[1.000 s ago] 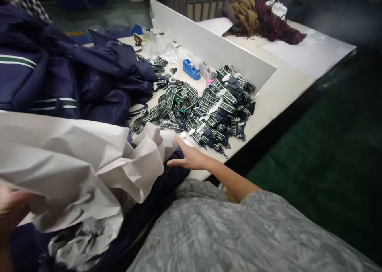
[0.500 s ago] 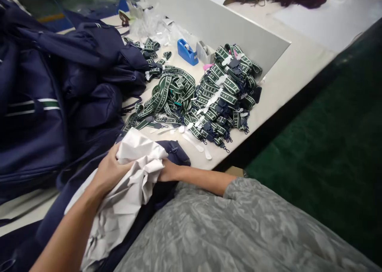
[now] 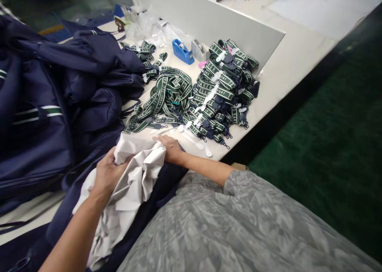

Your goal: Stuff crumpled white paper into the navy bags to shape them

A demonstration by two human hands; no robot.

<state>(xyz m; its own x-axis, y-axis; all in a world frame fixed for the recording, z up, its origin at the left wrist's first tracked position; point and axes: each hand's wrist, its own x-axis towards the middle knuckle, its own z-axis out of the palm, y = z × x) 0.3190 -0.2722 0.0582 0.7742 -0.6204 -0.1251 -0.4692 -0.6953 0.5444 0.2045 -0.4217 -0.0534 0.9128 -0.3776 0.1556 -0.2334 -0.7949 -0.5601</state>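
Observation:
A crumpled whitish sheet (image 3: 139,180), paper or thin cloth, I cannot tell which, lies bunched over a navy bag (image 3: 170,176) in front of me. My left hand (image 3: 109,172) is closed on its left side, with the fingers partly hidden in the folds. At the sheet's upper right corner my right hand (image 3: 171,147) grips the edge, its fingertips pointing left. Beneath and around the sheet, much of the navy fabric is covered. Just beyond my hands lies a loose heap of green straps (image 3: 167,94) with white lettering.
Bundled green straps (image 3: 215,96) with dark clips are piled to the right. Blue (image 3: 182,51) and grey (image 3: 199,50) tape dispensers stand before a white divider panel (image 3: 221,17). Several navy bags (image 3: 32,104) fill the left. Clear plastic (image 3: 152,29) lies at the back.
My right hand has moved up from the sheet's side to its upper corner, and more of its fingers show. My left hand keeps its hold. The view has shifted slightly.

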